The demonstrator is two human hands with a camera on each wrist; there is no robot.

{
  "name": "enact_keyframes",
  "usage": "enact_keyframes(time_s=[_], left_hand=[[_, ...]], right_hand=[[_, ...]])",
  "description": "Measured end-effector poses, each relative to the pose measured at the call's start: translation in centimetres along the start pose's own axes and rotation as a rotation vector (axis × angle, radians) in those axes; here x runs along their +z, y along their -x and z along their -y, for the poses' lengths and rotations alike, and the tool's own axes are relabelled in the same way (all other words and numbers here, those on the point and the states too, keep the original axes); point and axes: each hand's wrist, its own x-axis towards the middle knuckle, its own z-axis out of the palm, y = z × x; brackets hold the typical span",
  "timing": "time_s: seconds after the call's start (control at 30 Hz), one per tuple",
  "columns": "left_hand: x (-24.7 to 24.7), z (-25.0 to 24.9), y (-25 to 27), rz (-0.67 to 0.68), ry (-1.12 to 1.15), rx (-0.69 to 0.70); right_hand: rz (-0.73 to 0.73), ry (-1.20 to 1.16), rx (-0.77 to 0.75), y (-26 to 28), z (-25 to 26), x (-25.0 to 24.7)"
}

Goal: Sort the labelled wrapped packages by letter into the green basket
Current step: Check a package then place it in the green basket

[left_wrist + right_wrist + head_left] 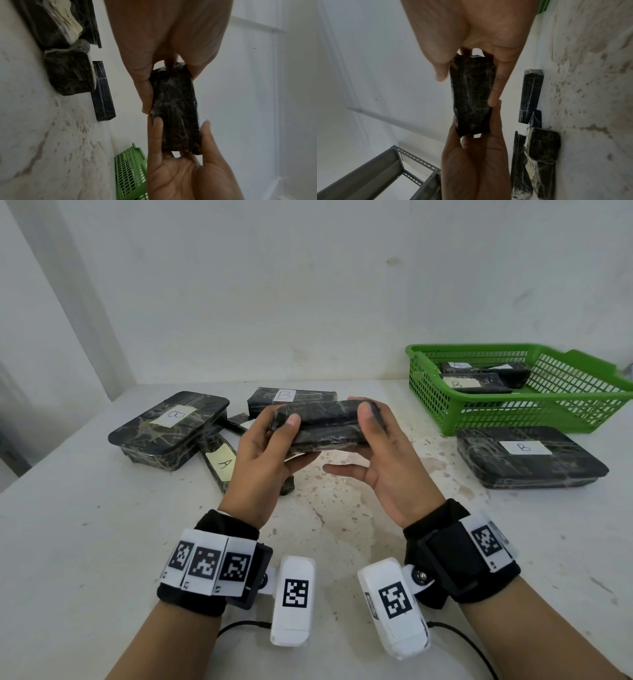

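Left hand (263, 453) and right hand (383, 453) grasp opposite ends of a black wrapped package (325, 424) above a stained white table (342, 529). Beyond, labelled packages (171, 429) lie scattered; the green basket (548, 412) stands far right against a white wall (308, 285).

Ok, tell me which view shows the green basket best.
The head view: the whole green basket shows, at the table's right rear, with labelled packages inside. The left wrist view catches only a mesh corner; the right wrist view only a sliver at its top edge.
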Motion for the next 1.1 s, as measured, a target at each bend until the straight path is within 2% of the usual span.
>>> enact_keyframes(time_s=[0.2, 0.43, 0.6, 0.87, 1.1], left_hand=[[0.23, -0.16, 0.14, 0.077, 0.000, -0.016], [0.00, 0.00, 0.04, 0.050, -0.023, 0.011], [-0.02, 0.15, 0.06, 0.088, 0.014, -0.029], [-0.48, 0.27, -0.18, 0.083, -0.014, 0.009], [0.18, -0.16, 0.06, 0.070, -0.009, -0.020]], right_hand=[[-0.047, -0.025, -0.069, -0.21, -0.03, -0.63], [-0.013, 0.042, 0.004, -0.03, -0.23, -0.17], [-0.036, 0.027, -0.070, -0.06, -0.37, -0.52], [0.018, 0.024, 0.004, -0.08, -0.51, -0.41], [0.011, 0.036, -0.069, -0.08, -0.09, -0.62]])
